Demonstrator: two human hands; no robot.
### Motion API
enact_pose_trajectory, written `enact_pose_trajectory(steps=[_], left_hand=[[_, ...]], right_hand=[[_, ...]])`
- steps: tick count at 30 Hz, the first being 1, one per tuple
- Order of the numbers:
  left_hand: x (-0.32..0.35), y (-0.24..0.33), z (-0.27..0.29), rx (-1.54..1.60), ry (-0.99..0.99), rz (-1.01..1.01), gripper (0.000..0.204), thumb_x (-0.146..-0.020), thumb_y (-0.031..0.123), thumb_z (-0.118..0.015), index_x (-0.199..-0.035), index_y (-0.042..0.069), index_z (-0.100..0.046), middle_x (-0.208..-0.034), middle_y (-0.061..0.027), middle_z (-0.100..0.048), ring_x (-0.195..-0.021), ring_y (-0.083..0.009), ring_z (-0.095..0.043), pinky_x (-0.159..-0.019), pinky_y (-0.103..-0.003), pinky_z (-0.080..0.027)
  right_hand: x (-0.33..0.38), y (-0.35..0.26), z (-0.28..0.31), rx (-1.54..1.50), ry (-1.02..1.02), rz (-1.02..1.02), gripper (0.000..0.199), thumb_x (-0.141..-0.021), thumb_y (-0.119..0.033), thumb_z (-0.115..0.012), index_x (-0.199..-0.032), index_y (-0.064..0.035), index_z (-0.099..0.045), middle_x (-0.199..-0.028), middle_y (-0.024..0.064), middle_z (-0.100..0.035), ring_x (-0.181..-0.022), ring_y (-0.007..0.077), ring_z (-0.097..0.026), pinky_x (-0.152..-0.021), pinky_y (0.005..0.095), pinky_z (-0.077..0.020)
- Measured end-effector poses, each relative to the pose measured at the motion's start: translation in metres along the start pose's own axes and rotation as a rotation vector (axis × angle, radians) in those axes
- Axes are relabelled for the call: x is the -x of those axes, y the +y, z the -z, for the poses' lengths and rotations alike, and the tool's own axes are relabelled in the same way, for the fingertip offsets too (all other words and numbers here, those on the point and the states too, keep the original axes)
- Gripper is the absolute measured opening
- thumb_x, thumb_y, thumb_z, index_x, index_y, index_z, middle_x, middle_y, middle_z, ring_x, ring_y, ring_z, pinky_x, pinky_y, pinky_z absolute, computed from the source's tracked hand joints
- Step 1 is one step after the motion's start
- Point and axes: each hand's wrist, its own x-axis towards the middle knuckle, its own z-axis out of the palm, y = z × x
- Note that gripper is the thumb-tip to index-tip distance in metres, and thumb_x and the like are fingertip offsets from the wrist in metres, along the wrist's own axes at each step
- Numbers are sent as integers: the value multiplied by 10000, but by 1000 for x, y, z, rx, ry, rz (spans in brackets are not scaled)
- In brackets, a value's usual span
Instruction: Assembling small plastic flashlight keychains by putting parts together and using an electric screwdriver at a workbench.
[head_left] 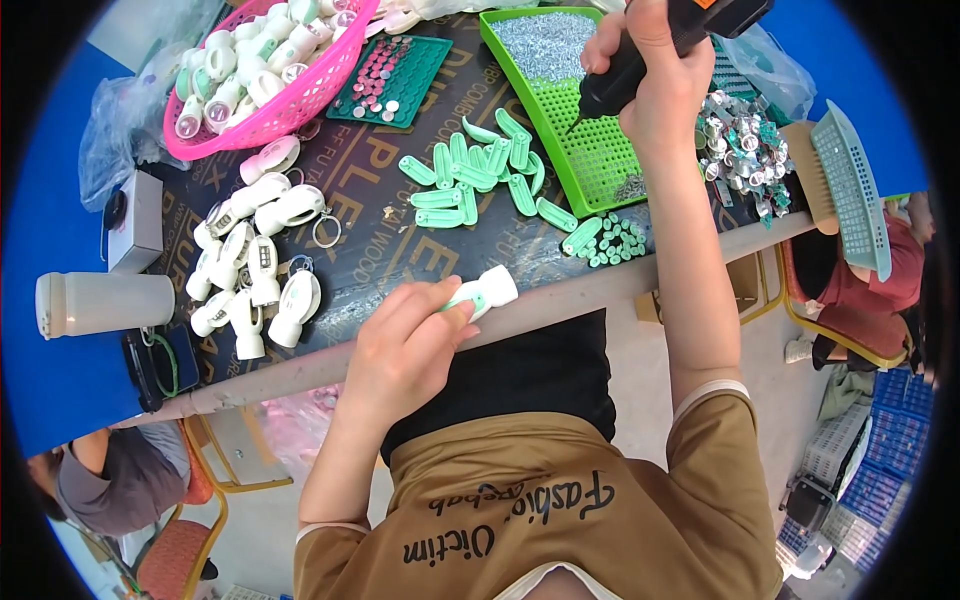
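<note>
L hand (405,340) pinches green-white pc (495,288) near ctr frame, long axis tilting up-R, while R hand (665,90), well apart twd upper R, grips blk screwdriver (612,88), bit pointing down-L over green tray (607,165).

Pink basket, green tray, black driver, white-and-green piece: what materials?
Pink basket: probably molded plastic, slightly glossy; perforated wall, one even colour.
Green tray: likely plastic; bright, uniform colour, gridded floor.
Black driver: casing seems plastic, smooth and dark; inner parts not visible.
White-and-green piece: looks like hard plastic, smooth and opaque; left hand hides part.
</note>
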Motion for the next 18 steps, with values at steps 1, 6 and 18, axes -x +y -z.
enact_pose_trajectory(steps=[1,6,18], left_hand=[[0,0,0,-2,-1,3,284,-636,9,-796,-869,10,-633,-937,-146,-668,-786,-306,-649,-643,-361,-523],[-1,1,1,-9,0,14,272,-635,9,-796,-853,6,-633,-914,-144,-669,-797,-304,-655,-647,-358,-525],[-3,0,0,-3,10,3,264,-629,10,-799,-835,4,-635,-906,-142,-668,-794,-302,-658,-643,-358,-526]], right_hand=[[1,0,-2,-35,-18,23,336,-888,-291,-685,-966,7,-553,-587,38,-530,-473,131,-512,-463,256,-414],[0,7,3,61,-34,-42,309,-893,-288,-681,-900,0,-568,-577,31,-537,-466,122,-507,-464,252,-412],[-5,16,-2,-397,-177,125,209,-899,-177,-660,-788,-24,-571,-558,17,-538,-450,103,-500,-446,237,-395]])
